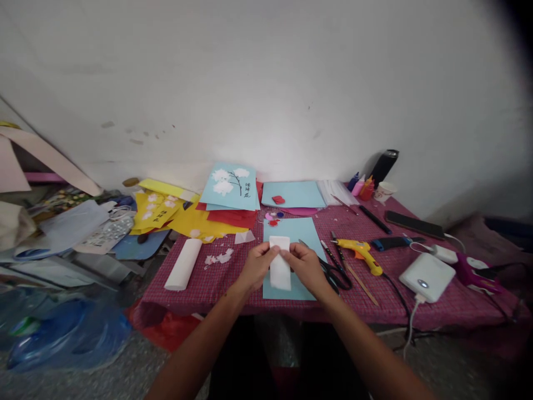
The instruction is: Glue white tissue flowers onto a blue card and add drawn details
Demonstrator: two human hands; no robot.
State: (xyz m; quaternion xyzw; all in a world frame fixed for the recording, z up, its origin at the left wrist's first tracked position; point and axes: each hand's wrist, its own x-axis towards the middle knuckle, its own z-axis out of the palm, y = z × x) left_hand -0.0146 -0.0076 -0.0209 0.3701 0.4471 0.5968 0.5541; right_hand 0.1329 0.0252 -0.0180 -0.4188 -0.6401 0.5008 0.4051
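A narrow folded strip of white paper (280,272) is held upright between my two hands, above a light blue sheet (300,228) on the table. My left hand (259,264) pinches its left edge with thumb and fingers. On the opposite edge, my right hand (306,265) grips it the same way. Black-handled scissors (335,275) lie just right of my right hand, their blades partly hidden by it. Small red and pink paper pieces (273,222) rest at the sheet's top left. To the left is a white paper roll (184,264) near white scraps (219,257).
A yellow glue gun (360,253), a wooden stick (361,283) and a white power bank (428,276) with cables lie right. Behind stand paint bottles (367,189), a paper cup (385,191) and a black flask (385,165). A blue flower card (229,186) tops stacked paper at the back.
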